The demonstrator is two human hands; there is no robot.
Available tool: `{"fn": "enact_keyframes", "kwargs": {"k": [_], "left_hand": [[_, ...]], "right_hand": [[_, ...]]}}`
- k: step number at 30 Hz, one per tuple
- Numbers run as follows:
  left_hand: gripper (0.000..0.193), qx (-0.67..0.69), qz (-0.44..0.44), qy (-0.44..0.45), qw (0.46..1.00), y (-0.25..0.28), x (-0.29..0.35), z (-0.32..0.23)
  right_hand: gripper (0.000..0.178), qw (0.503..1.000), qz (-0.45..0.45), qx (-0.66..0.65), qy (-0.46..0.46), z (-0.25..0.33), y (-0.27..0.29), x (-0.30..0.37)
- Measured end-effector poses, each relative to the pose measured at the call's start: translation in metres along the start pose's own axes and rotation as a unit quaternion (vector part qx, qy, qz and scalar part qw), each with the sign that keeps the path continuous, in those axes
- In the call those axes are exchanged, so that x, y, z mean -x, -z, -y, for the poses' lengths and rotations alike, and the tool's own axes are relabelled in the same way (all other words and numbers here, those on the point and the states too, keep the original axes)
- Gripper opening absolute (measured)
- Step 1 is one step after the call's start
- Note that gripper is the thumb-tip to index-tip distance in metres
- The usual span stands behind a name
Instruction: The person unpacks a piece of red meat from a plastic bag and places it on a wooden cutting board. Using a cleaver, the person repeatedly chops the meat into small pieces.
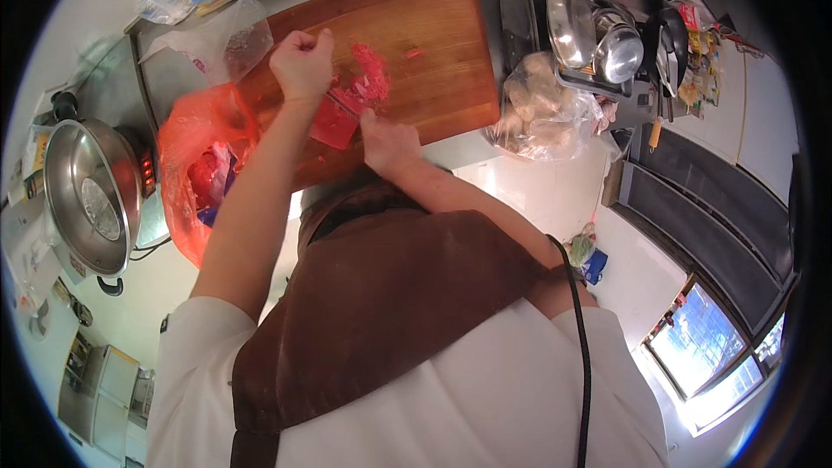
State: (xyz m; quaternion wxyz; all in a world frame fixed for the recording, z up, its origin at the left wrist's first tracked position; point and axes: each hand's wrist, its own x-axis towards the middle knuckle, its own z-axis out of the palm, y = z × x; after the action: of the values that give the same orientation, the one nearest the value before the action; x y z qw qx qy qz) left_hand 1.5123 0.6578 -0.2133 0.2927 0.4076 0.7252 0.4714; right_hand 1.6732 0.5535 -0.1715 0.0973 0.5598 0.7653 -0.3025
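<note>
On the wooden cutting board (442, 43), my right hand (390, 146) is closed at the near edge. It appears to grip a knife (344, 104), whose thin blade shows nearly edge-on; the handle is hidden in the fingers. Against the blade lies a flat, bright red slab (333, 126) that looks like raw meat. Beyond it is a small heap of red shreds (371, 75), with one loose bit to the right. Raised above the board's left part, my left hand (303, 65) has its fingers curled in; whatever they may hold is hidden.
Left of the board hangs an open red plastic bag (186, 182), with a clear bag (230, 39) behind it. A steel wok (91, 195) stands farther left. To the right are a bulging clear bag (546, 104), a rack with steel bowls (617, 52) and a dark cleaver (517, 22).
</note>
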Motion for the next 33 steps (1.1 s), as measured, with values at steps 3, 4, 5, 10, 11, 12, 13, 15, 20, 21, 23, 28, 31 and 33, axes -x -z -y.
{"fn": "enact_keyframes", "kwargs": {"k": [3,4,5,10,11,12,13,15,20,21,23,28,31,33], "left_hand": [[0.033,0.000,0.051,0.105,0.993,-0.004,-0.033,0.012],[0.032,-0.012,0.066,0.109,0.992,-0.008,-0.039,0.016],[0.033,-0.007,0.064,0.095,0.993,-0.011,-0.042,0.019],[0.034,0.020,0.005,0.012,1.000,-0.014,-0.031,0.019],[0.034,-0.019,0.006,0.023,1.000,-0.013,-0.030,0.016],[0.034,-0.041,-0.004,-0.003,0.999,-0.010,-0.027,0.012],[0.034,-0.073,-0.002,-0.011,0.997,-0.007,-0.028,0.009],[0.034,-0.013,-0.003,-0.008,1.000,-0.005,-0.036,0.003],[0.033,-0.040,0.024,0.006,0.999,-0.003,-0.036,0.006],[0.033,-0.047,0.009,-0.013,0.999,-0.004,-0.033,0.008],[0.033,-0.050,-0.021,-0.054,0.997,-0.004,-0.031,0.011],[0.032,0.010,0.002,0.024,1.000,0.000,-0.035,0.002],[0.032,0.009,0.004,0.012,1.000,-0.001,-0.030,-0.009],[0.032,-0.020,0.033,0.013,0.999,-0.002,-0.029,-0.012]], "right_hand": [[0.030,1.000,0.011,-0.005,-0.011,0.020,0.016,-0.012],[0.033,1.000,0.011,0.001,-0.017,0.020,0.022,-0.013],[0.030,0.999,0.019,0.006,-0.028,0.022,0.025,-0.014],[0.025,1.000,-0.017,-0.007,0.006,0.013,0.018,-0.011],[0.028,1.000,0.001,-0.007,-0.007,0.012,0.015,-0.013],[0.031,1.000,-0.005,-0.014,-0.006,0.011,0.012,-0.011],[0.034,1.000,0.014,-0.004,-0.024,0.012,0.010,-0.014],[0.034,1.000,-0.025,-0.010,0.002,0.012,0.009,-0.022],[0.032,1.000,-0.016,0.000,-0.018,0.014,0.009,-0.021],[0.030,1.000,-0.016,0.000,-0.013,0.013,0.008,-0.019],[0.029,1.000,-0.027,0.005,0.005,0.013,0.007,-0.018],[0.037,1.000,0.019,-0.014,-0.001,0.017,0.009,-0.026],[0.034,0.999,0.032,0.005,-0.023,0.016,0.014,-0.026],[0.027,0.999,-0.029,0.001,0.013,0.015,0.013,-0.025]]}}
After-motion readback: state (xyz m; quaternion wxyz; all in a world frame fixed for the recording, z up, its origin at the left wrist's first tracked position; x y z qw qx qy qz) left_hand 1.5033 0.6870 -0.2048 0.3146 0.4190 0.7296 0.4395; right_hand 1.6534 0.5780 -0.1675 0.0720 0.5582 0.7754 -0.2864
